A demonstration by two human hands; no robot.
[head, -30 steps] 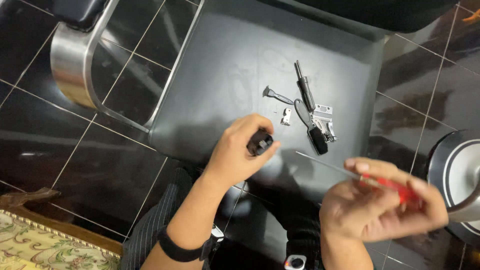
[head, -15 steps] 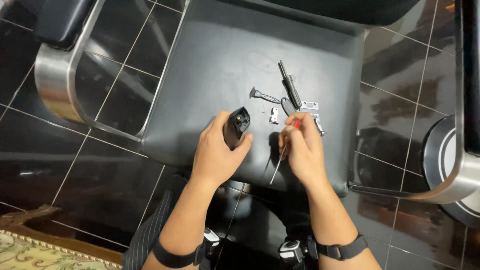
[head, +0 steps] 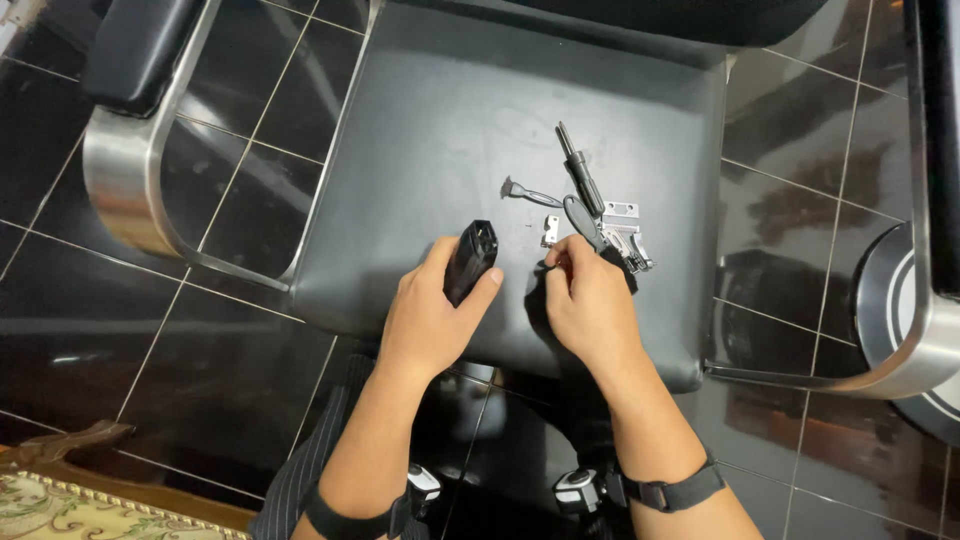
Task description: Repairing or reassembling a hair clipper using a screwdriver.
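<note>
- We look down on a black chair seat (head: 420, 150) that carries the small parts; a chrome armrest frame (head: 125, 190) curves at the left, dark glossy floor tiles (head: 150, 380) lie all around
- Our left hand (head: 430, 315) has its grip closed round a small black oblong case (head: 470, 260); thumb on one side, fingers on the other, the case tilted up off the seat with its open end pointing away from us
- Our right hand (head: 590, 300) rests on the seat just beside the left; its fingertips (head: 553, 262) are pinched together at a dark part near the loose pieces; what exactly sits between them we cannot tell
- Just beyond the right hand lies a cluster: a black key blade with handle (head: 580, 185), a thin grey bent piece (head: 525, 192), a little silver bracket (head: 550, 230), and a shiny metal clip part (head: 625, 230) touching the back of the fingers
- A tiny speck, maybe a screw (head: 527, 227), sits between the case and the bracket; too small to be sure
- Black straps (head: 670, 492) circle both wrists at the bottom edge; a patterned rug corner (head: 60, 505) shows at lower left
</note>
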